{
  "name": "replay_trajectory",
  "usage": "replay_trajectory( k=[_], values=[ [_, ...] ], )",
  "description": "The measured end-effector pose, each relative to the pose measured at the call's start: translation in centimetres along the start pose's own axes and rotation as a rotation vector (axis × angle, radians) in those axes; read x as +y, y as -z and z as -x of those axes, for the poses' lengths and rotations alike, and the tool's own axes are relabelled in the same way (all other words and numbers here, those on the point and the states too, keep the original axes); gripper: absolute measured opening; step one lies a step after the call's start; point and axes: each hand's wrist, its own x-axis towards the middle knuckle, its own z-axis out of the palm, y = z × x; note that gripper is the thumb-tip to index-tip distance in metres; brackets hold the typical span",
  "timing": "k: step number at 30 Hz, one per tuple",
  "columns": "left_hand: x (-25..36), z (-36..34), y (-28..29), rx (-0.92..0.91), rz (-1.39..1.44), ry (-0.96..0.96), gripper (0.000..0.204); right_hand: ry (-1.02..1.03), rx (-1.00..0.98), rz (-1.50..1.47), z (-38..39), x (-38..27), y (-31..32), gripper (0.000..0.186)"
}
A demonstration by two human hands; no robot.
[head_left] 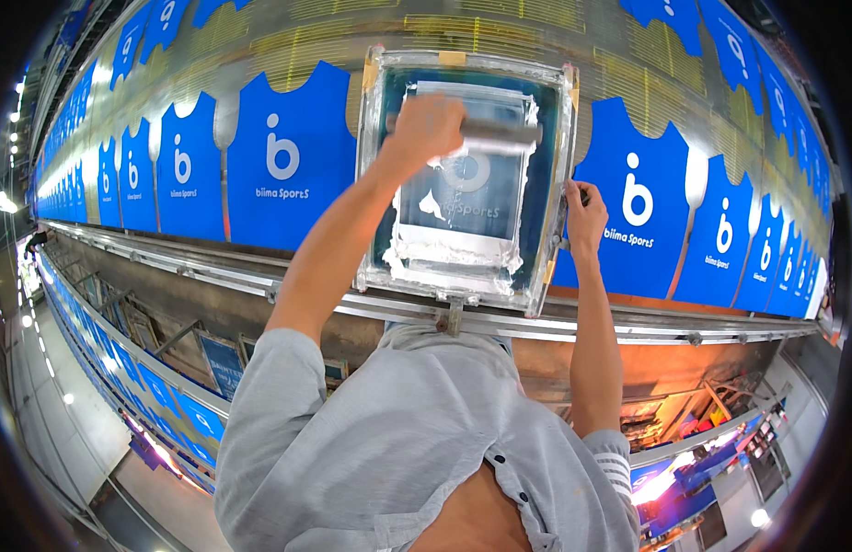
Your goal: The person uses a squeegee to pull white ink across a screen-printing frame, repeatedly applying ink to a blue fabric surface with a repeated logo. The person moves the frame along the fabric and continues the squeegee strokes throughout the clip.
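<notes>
Gripping the squeegee (pixel 500 136) with my left hand (pixel 429 124), fingers curled tight on its handle; blade's long axis runs sideways, rightward from them. Right hand (pixel 584 217) fingers clamp the screen frame (pixel 555 184) edge, probably pinching it.

Screen-printing workshop: printing frame (pixel 466 175), blue jerseys (pixel 288 156)

Metal-framed printing screen (pixel 465 175), its mesh smeared with white ink around a pale central stencil, lying flat over a blue jersey panel on the long bench, with a grey-bladed squeegee (pixel 496 135) set across its far end.
</notes>
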Motion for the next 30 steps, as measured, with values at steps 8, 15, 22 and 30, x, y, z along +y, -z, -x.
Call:
replay_trajectory(
  k=[8,15,22,30],
  values=[
    [-1.7,-4.7,0.0,0.073,-0.023,0.013,0.033,0.022,0.014,0.029,0.0,-0.3,0.3,0.039],
    [2.9,12.3,-8.3,0.229,0.172,-0.034,0.034,0.071,0.069,0.057,-0.7,-0.1,0.1,0.039],
    [5.2,25.0,-11.6,0.35,0.132,-0.102,0.05,0.196,0.168,0.017,-2.2,2.8,-1.3,0.025],
    [-8.7,26.6,-8.9,0.315,0.342,-0.067,0.015,0.263,0.167,-0.175,4.1,-3.9,-12.1,0.017]
  ],
)
